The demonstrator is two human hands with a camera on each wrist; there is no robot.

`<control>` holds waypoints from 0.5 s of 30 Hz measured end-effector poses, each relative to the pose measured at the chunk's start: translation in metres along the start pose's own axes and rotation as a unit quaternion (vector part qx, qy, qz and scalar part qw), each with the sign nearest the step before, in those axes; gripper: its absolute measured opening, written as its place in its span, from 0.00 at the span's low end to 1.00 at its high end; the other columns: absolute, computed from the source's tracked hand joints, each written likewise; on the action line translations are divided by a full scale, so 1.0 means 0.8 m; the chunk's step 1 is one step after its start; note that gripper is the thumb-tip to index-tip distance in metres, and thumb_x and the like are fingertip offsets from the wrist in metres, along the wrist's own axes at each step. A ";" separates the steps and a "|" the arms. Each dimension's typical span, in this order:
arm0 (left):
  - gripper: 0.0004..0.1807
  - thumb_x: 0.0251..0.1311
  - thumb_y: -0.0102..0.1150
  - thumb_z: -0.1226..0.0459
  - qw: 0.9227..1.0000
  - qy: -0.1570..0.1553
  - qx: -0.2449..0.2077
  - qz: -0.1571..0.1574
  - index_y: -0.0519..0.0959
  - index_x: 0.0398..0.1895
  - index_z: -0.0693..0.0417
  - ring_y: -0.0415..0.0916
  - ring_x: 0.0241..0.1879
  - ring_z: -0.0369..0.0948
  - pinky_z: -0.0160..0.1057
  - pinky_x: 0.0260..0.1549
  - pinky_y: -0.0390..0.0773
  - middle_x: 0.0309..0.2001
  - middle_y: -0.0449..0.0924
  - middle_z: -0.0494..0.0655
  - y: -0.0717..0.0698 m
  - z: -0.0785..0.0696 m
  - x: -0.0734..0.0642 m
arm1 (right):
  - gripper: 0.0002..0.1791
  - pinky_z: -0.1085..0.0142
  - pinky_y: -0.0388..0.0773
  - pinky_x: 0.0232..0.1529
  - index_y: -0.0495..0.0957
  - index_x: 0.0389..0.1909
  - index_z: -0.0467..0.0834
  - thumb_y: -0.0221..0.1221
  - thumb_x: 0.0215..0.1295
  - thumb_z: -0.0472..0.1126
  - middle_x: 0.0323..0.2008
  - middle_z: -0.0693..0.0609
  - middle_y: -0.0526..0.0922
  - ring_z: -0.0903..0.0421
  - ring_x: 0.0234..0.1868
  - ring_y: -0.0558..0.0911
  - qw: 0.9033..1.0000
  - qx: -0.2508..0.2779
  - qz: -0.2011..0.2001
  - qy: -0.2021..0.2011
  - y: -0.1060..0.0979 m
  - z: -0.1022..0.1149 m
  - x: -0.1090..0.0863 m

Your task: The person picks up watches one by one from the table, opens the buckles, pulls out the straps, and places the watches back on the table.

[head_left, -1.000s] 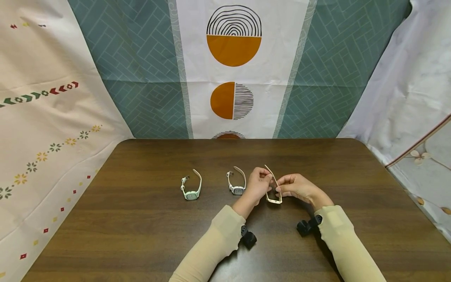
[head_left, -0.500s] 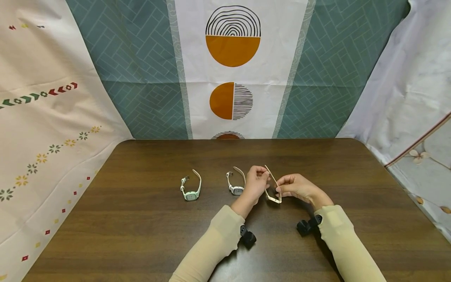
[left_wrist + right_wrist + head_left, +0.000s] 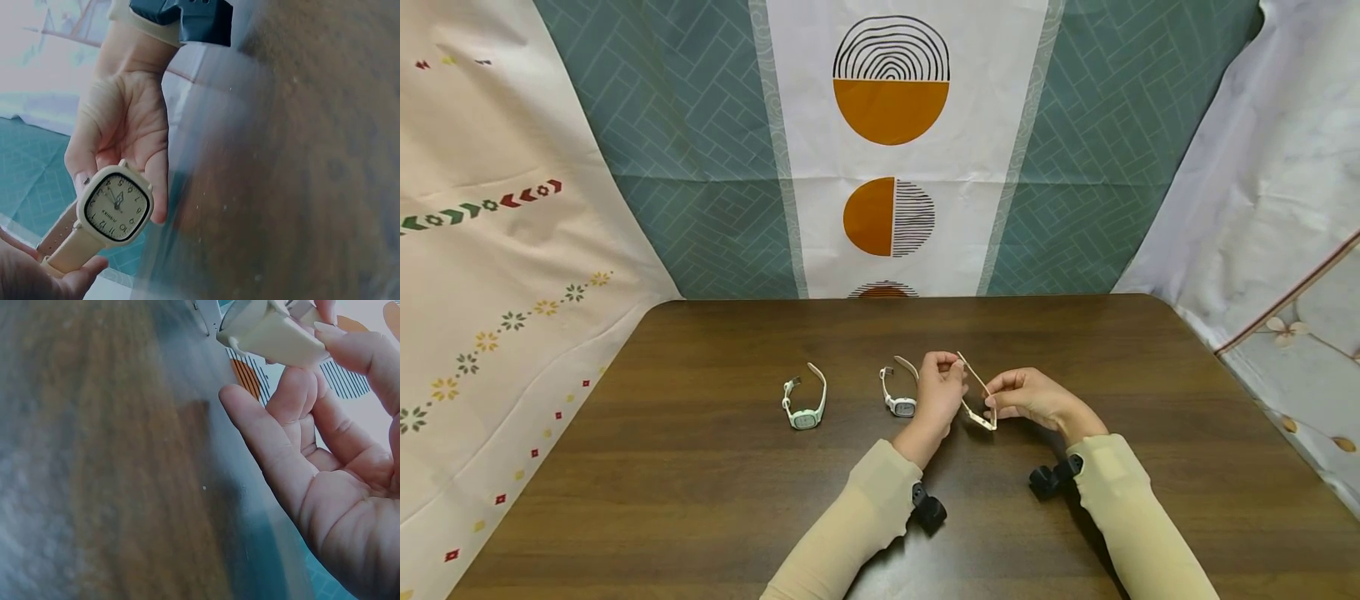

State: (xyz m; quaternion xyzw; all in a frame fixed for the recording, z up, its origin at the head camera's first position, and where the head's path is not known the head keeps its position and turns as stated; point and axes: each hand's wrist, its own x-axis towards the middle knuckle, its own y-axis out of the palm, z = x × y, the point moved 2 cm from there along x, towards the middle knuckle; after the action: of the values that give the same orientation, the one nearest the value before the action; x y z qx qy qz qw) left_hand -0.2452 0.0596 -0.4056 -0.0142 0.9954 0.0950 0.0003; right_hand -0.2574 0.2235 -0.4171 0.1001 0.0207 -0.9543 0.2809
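Note:
Both hands hold a cream wristwatch (image 3: 979,419) above the table. My left hand (image 3: 938,392) pinches its strap at the far end, and my right hand (image 3: 1033,400) grips the strap nearer the case. In the left wrist view the squarish watch face (image 3: 119,206) shows its numerals upside down, with a punched strap piece beside it. The right wrist view catches the side of the cream watch case (image 3: 281,337) at the top, beyond the right thumb and fingers. Left of the hands, a white watch (image 3: 904,407) lies on the table, close to the left hand.
Further left lies a pale mint-green watch (image 3: 805,419) with its strap standing up in an open loop. The brown wooden table (image 3: 700,500) ends at a patterned cloth backdrop (image 3: 715,167). Black cameras sit on both wrists, over cream sleeves (image 3: 865,508).
My left hand has shifted slightly left, drawing the strap's end with it, so the strap slants more and the watch case has turned. The right hand stays nearly in place.

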 end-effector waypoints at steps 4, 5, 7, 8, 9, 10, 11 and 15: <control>0.04 0.66 0.47 0.73 1.000 0.010 -0.021 -0.018 0.68 0.41 0.67 0.71 0.33 0.39 0.41 0.36 0.79 0.34 0.69 0.48 0.001 -0.001 -0.002 | 0.04 0.63 0.82 0.42 0.79 0.35 0.36 0.58 0.60 0.27 0.30 0.51 0.80 0.55 0.35 0.84 1.000 0.005 0.002 -0.004 0.001 0.001 0.000; 0.04 0.67 0.47 0.73 0.999 0.014 -0.025 -0.022 0.67 0.42 0.66 0.71 0.34 0.40 0.42 0.37 0.79 0.34 0.69 0.48 0.001 -0.001 -0.002 | 0.04 0.63 0.82 0.42 0.79 0.35 0.36 0.58 0.60 0.27 0.30 0.51 0.80 0.55 0.35 0.84 1.000 0.007 0.003 -0.005 0.001 0.001 0.001; 0.04 0.67 0.46 0.72 0.999 0.023 -0.029 -0.030 0.67 0.42 0.66 0.72 0.36 0.41 0.43 0.39 0.80 0.36 0.69 0.49 0.000 -0.001 -0.001 | 0.05 0.63 0.82 0.42 0.79 0.34 0.37 0.58 0.60 0.27 0.30 0.52 0.80 0.56 0.34 0.84 1.000 0.008 0.001 -0.005 0.001 0.001 0.002; 0.04 0.68 0.46 0.72 0.998 0.033 -0.027 -0.036 0.67 0.42 0.66 0.73 0.37 0.44 0.43 0.39 0.80 0.36 0.69 0.51 -0.001 -0.001 0.000 | 0.05 0.63 0.82 0.42 0.80 0.33 0.38 0.58 0.60 0.27 0.30 0.52 0.80 0.56 0.35 0.83 1.000 0.007 0.002 -0.007 0.001 0.000 0.002; 0.04 0.68 0.46 0.72 0.998 0.040 -0.026 -0.041 0.67 0.43 0.65 0.73 0.38 0.46 0.42 0.40 0.79 0.37 0.70 0.53 -0.002 -0.001 0.002 | 0.07 0.63 0.82 0.43 0.80 0.32 0.40 0.57 0.60 0.26 0.30 0.52 0.80 0.57 0.35 0.83 1.000 0.008 0.003 -0.009 0.000 -0.002 0.003; 0.05 0.68 0.46 0.72 0.998 0.046 -0.026 -0.046 0.66 0.43 0.65 0.73 0.39 0.47 0.41 0.40 0.79 0.38 0.70 0.54 -0.004 -0.001 0.003 | 0.08 0.63 0.82 0.43 0.80 0.31 0.41 0.57 0.60 0.26 0.31 0.53 0.80 0.58 0.35 0.83 1.000 0.008 0.003 -0.011 0.000 -0.003 0.003; 0.05 0.68 0.46 0.72 0.997 0.052 -0.026 -0.051 0.66 0.43 0.65 0.74 0.40 0.48 0.40 0.40 0.79 0.39 0.70 0.54 -0.005 -0.001 0.004 | 0.09 0.63 0.82 0.43 0.80 0.30 0.43 0.57 0.60 0.26 0.32 0.53 0.80 0.58 0.36 0.82 1.000 0.006 0.003 -0.014 -0.001 -0.003 0.002; 0.05 0.67 0.48 0.72 0.996 0.065 -0.025 -0.047 0.66 0.43 0.66 0.75 0.39 0.51 0.33 0.34 0.76 0.37 0.71 0.54 -0.005 0.001 0.005 | 0.11 0.64 0.81 0.44 0.81 0.29 0.46 0.58 0.61 0.27 0.34 0.53 0.81 0.60 0.38 0.81 1.000 0.002 0.002 -0.022 -0.004 -0.005 0.002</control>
State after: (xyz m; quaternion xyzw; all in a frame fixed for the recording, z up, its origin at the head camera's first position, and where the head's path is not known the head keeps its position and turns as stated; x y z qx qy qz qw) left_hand -0.2495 0.0559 -0.4070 -0.0667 0.9889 0.1184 -0.0605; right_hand -0.2592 0.2257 -0.4216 0.0797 0.0121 -0.9556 0.2833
